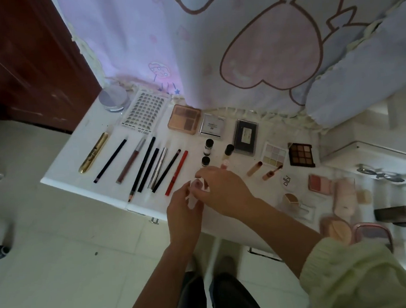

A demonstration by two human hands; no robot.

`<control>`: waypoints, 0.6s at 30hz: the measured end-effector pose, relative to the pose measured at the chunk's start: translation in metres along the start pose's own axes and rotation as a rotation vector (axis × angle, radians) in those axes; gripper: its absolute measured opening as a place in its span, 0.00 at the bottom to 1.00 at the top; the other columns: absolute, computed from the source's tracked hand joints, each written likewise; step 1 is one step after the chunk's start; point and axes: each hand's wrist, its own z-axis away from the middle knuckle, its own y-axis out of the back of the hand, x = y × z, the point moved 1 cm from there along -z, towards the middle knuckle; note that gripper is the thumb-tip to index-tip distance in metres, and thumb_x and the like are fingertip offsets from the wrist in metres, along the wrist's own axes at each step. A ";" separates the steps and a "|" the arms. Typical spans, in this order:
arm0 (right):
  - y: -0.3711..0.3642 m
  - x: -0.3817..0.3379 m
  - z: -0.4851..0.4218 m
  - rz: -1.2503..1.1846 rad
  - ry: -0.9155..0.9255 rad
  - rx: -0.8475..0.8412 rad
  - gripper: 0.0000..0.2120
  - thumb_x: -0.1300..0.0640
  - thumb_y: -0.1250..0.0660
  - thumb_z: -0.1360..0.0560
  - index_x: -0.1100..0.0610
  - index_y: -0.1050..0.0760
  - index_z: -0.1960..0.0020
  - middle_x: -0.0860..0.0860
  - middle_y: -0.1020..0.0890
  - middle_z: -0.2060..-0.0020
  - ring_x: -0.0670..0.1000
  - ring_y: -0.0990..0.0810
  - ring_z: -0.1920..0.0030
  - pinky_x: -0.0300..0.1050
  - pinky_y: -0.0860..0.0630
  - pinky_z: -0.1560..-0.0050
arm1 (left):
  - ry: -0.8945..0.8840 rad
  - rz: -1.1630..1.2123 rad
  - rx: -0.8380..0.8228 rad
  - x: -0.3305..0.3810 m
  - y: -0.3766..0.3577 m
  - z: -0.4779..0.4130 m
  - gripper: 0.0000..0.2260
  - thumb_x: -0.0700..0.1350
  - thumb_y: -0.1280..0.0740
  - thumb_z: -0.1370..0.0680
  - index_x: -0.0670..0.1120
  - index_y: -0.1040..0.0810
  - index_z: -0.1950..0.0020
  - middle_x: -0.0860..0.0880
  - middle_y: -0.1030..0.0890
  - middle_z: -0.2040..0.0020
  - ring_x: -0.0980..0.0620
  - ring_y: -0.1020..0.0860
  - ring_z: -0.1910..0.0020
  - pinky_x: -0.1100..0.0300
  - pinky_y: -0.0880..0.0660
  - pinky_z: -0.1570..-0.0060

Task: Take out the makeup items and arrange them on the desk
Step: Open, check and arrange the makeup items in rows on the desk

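My left hand (183,209) and my right hand (220,188) meet over the front edge of the white desk (61,163). Between them they hold a small pale tube (192,201); my left hand grips its body and my right hand pinches its top. A row of pencils and pens (150,164) lies to the left, with a gold tube (93,153) at the far end. Palettes (186,116) line the back. Two small black-capped bottles (207,147) stand just beyond my hands.
A lash tray (143,112) and a round jar (112,97) sit at the back left. Eyeshadow palettes (300,155), a blush (319,183), sponges (338,228) and a pink pouch (373,234) crowd the right. A patterned cloth (213,45) hangs behind. Tiled floor lies left.
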 end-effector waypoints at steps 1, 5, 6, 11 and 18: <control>-0.003 -0.001 -0.001 0.009 0.004 -0.003 0.15 0.46 0.40 0.21 0.55 0.24 0.44 0.50 0.22 0.49 0.50 0.23 0.53 0.44 0.25 0.51 | -0.016 -0.005 0.000 0.000 -0.001 -0.001 0.12 0.45 0.33 0.22 0.47 0.23 0.38 0.51 0.20 0.45 0.56 0.24 0.49 0.63 0.28 0.46; -0.011 0.000 -0.001 0.002 -0.015 0.034 0.11 0.50 0.41 0.20 0.57 0.26 0.52 0.50 0.24 0.57 0.49 0.26 0.59 0.40 0.30 0.59 | -0.079 -0.042 0.000 -0.001 -0.002 -0.008 0.11 0.41 0.34 0.21 0.45 0.21 0.39 0.48 0.18 0.47 0.54 0.21 0.50 0.61 0.26 0.44; -0.011 0.001 0.000 -0.008 -0.029 0.035 0.11 0.50 0.41 0.20 0.57 0.26 0.53 0.50 0.24 0.58 0.49 0.26 0.60 0.40 0.31 0.60 | -0.093 -0.060 -0.001 -0.001 -0.002 -0.009 0.11 0.41 0.34 0.21 0.45 0.21 0.40 0.49 0.18 0.47 0.54 0.21 0.50 0.63 0.27 0.45; 0.003 0.008 0.006 -0.098 -0.100 0.029 0.11 0.50 0.38 0.21 0.56 0.23 0.51 0.50 0.22 0.58 0.48 0.24 0.59 0.39 0.27 0.56 | -0.120 -0.017 -0.086 0.007 0.006 -0.007 0.10 0.46 0.31 0.23 0.49 0.20 0.42 0.59 0.21 0.54 0.66 0.25 0.58 0.76 0.33 0.55; 0.035 0.016 0.027 -0.443 -0.217 0.135 0.06 0.54 0.32 0.24 0.55 0.19 0.51 0.46 0.16 0.63 0.43 0.20 0.65 0.33 0.25 0.63 | -0.141 0.114 -0.253 0.025 0.022 -0.003 0.09 0.50 0.27 0.27 0.55 0.22 0.48 0.62 0.20 0.56 0.68 0.22 0.55 0.74 0.26 0.57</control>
